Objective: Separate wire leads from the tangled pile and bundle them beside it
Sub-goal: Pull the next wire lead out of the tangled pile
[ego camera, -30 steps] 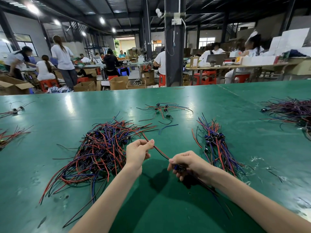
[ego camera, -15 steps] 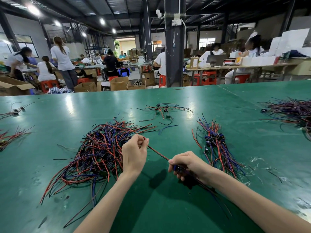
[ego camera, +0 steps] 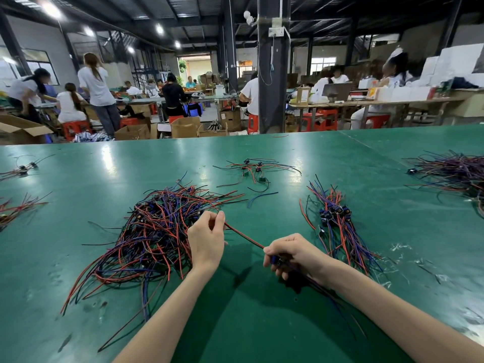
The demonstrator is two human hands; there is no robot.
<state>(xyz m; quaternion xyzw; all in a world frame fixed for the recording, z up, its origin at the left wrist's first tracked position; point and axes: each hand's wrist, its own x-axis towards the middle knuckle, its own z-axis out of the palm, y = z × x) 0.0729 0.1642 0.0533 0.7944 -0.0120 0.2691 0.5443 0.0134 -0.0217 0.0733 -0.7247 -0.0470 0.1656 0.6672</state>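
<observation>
Far to the left of the tangled pile (ego camera: pixel 154 231), at the edge of the green counter (ego camera: pixel 262 323), I see a few wire scraps (ego camera: pixel 18 208) in red and black. The pile itself is a loose spread of red, blue and black leads with small dark connectors buried in it. At the pile's right edge my left hand (ego camera: pixel 207 239) is raised, thumb and forefinger pinching one red-and-black wire lead (ego camera: pixel 243 235). That lead runs taut, down and away from the pile, into my right hand (ego camera: pixel 293 254). The right hand's fingers are curled round the lead's blue connector end, and more wires trail back under the wrist. Beyond the pile, farther up the counter, lies a small loose cluster (ego camera: pixel 251 169) of leads. Right of the pile, past my right hand, sits the sorted bundle (ego camera: pixel 337 226), its blue connectors grouped together. Well to the right of the pile, a second heap (ego camera: pixel 455 171) reaches the frame's edge.
</observation>
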